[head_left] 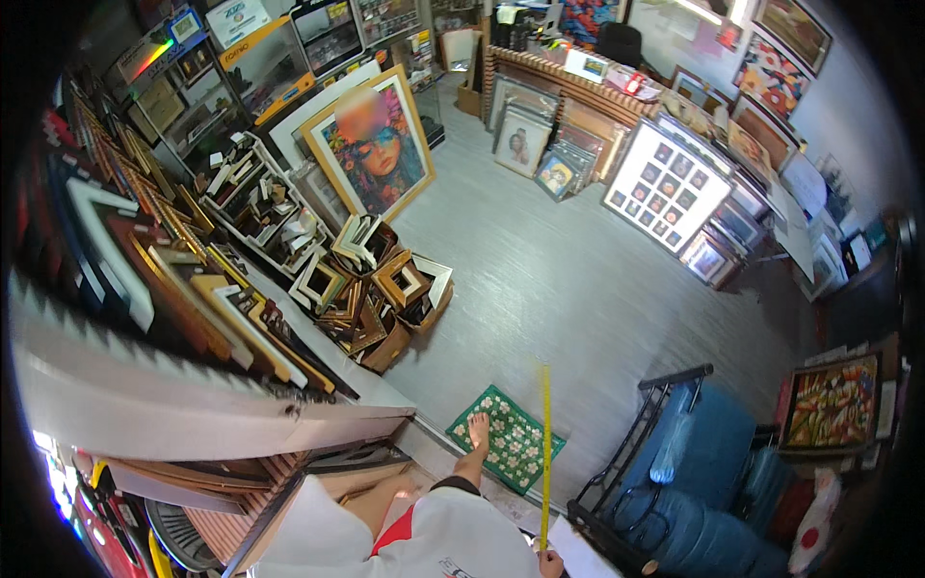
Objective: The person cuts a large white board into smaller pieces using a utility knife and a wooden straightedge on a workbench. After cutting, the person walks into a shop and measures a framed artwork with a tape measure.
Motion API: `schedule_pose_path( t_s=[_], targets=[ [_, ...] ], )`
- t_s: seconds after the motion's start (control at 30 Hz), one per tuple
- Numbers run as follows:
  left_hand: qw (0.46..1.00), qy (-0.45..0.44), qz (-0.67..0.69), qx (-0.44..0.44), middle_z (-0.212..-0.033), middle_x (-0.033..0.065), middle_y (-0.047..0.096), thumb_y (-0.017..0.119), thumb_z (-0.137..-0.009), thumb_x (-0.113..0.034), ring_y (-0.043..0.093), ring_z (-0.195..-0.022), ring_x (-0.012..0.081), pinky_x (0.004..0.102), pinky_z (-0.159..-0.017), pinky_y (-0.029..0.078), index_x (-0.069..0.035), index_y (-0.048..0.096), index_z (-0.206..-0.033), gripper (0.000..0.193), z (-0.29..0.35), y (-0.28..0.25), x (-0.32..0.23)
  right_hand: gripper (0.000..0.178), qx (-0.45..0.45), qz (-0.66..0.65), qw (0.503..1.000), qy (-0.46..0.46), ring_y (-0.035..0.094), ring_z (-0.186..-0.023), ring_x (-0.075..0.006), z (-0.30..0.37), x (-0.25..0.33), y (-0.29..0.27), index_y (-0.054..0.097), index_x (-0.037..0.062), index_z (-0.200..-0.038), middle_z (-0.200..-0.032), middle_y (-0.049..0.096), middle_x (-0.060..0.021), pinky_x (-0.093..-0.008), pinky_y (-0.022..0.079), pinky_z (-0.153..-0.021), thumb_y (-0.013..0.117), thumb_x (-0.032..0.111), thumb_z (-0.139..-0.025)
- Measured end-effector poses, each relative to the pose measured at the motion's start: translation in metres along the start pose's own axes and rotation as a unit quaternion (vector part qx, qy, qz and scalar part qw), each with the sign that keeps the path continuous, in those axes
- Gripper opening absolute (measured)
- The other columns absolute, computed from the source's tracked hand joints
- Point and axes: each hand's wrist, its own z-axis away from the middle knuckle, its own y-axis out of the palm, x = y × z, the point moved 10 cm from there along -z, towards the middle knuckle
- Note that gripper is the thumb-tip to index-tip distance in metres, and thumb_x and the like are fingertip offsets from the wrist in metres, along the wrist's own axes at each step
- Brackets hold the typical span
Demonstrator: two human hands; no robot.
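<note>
At the lower edge, right of my body, my right hand [550, 564] is closed around the lower end of a yellow tape measure [546, 443]. The tape's blade stretches straight away from the hand, past the right side of a green floral mat [520, 445], and its far tip ends over the grey floor. My bare foot [478, 431] rests on the mat's left part. My left hand does not show; the white shirt [318, 535] fills the lower middle.
Frame corner samples [371, 299] crowd a box on the left. A large framed portrait [371, 144] leans behind them. At right stands a blue-covered seat [694, 462] with a black metal rail. Framed pictures [670, 183] lean along the far right.
</note>
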Motion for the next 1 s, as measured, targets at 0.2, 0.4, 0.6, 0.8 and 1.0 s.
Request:
schedule_pose_path(
  t_s=[0.2,0.4,0.6,0.8,1.0],
  targets=[
    [0.910,0.047,0.277,-0.304,-0.104,0.0193,0.074,0.056,-0.098,-0.042,0.071,-0.095,0.0347,0.0448,-0.084,0.054,-0.002,0.071,-0.112,0.044,-0.086,-0.252,-0.134,0.034,0.004,-0.017,1.000,0.005,0.067,-0.083,-0.0335,-0.106,0.107,-0.033,0.073,0.0016,-0.103,-0.092,0.072,-0.0194,-0.0428,0.051,-0.077,0.063,0.033,-0.096],
    [0.895,0.146,0.338,-0.253,-0.108,0.0115,0.072,0.062,-0.100,-0.037,0.067,-0.099,0.0207,0.0354,-0.088,0.054,-0.001,0.067,-0.121,0.042,-0.124,-0.390,-0.286,0.042,-0.064,0.036,0.994,-0.079,0.068,-0.093,-0.0349,-0.207,0.260,-0.075,0.073,0.0025,-0.111,-0.102,0.073,-0.0218,-0.0434,0.052,-0.083,0.062,0.042,-0.098],
    [0.869,0.320,0.324,-0.194,-0.110,0.0088,0.071,0.062,-0.102,-0.033,0.065,-0.106,0.0224,0.0352,-0.093,0.052,-0.002,0.064,-0.126,0.039,-0.123,-0.478,-0.406,0.023,-0.099,0.097,0.946,-0.295,0.067,-0.068,-0.0354,-0.320,0.516,-0.100,0.073,0.0009,-0.087,-0.074,0.069,-0.0178,-0.0424,0.051,-0.068,0.067,0.023,-0.090],
    [0.764,0.285,0.520,-0.254,-0.109,0.0082,0.072,0.059,-0.104,-0.033,0.068,-0.101,0.0170,0.0322,-0.085,0.053,-0.006,0.063,-0.123,0.034,-0.131,-0.637,-0.427,0.022,0.013,0.188,0.883,-0.429,0.063,-0.088,-0.0350,-0.451,0.801,-0.059,0.071,0.0079,-0.085,-0.088,0.067,-0.0127,-0.0565,0.040,-0.091,0.064,0.026,-0.094],
    [0.614,0.202,0.632,-0.428,-0.101,0.0074,0.073,0.056,-0.106,-0.030,0.072,-0.086,0.0164,0.0280,-0.073,0.053,-0.005,0.063,-0.109,0.027,-0.126,-0.801,-0.385,0.017,0.048,0.251,0.739,-0.623,0.064,-0.083,-0.0311,-0.490,1.072,-0.011,0.075,0.0101,-0.089,-0.083,0.070,-0.0105,-0.0445,0.039,-0.079,0.067,0.025,-0.092]
  ],
)
